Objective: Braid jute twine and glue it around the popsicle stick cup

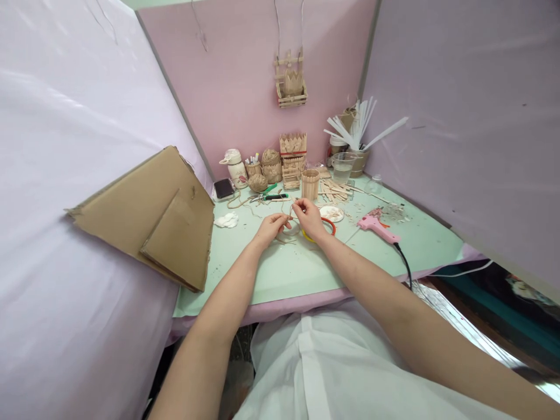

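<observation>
My left hand (273, 226) and my right hand (308, 217) are close together above the green table. Both have their fingertips pinched on a thin strand of twine (285, 209), which loops up between them. Beneath and beside my right hand lies a red and yellow ring (333, 228), partly covered by the wrist. Just behind the hands stands a round cup made of wooden craft sticks (310, 184). A white dish (332, 213) with small scraps is to the right of my right hand.
A pink glue gun (377, 226) with a black cord lies at right. Loose craft sticks (336, 190), a plastic cup of liquid (343, 168), a ball of twine (258, 183) and green-handled pliers (275, 197) are at the back. Cardboard (161, 204) leans at left.
</observation>
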`<move>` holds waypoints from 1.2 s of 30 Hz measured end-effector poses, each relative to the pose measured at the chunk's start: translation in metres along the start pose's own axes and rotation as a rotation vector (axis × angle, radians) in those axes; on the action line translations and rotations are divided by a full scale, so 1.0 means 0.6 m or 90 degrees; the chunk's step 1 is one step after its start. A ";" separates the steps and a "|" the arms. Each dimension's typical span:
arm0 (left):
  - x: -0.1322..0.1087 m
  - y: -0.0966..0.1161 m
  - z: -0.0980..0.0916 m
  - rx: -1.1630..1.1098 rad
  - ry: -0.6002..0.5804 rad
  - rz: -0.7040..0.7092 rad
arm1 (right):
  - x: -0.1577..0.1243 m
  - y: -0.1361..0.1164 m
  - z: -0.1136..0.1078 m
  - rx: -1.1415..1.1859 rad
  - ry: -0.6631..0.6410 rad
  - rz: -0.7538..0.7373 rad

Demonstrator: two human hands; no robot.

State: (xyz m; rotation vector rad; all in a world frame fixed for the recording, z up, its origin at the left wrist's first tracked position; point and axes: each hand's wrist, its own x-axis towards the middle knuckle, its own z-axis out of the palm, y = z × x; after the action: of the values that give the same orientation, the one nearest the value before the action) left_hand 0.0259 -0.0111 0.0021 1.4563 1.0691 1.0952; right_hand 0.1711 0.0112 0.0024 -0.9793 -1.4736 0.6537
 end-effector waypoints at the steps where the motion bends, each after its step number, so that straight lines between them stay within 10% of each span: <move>1: 0.000 -0.001 0.000 -0.013 -0.005 -0.005 | 0.000 0.001 0.001 0.001 0.001 0.000; 21: 0.004 0.013 -0.022 -0.439 0.114 -0.006 | -0.019 0.006 0.014 -0.072 -0.291 -0.060; 36: 0.011 0.014 -0.036 -0.512 0.212 -0.036 | -0.022 0.007 0.016 -0.074 -0.307 -0.060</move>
State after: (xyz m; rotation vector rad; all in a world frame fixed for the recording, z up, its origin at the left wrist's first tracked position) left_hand 0.0070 -0.0018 0.0132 0.6155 0.7338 1.5260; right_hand 0.1621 0.0030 -0.0092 -0.8691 -1.9879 0.7768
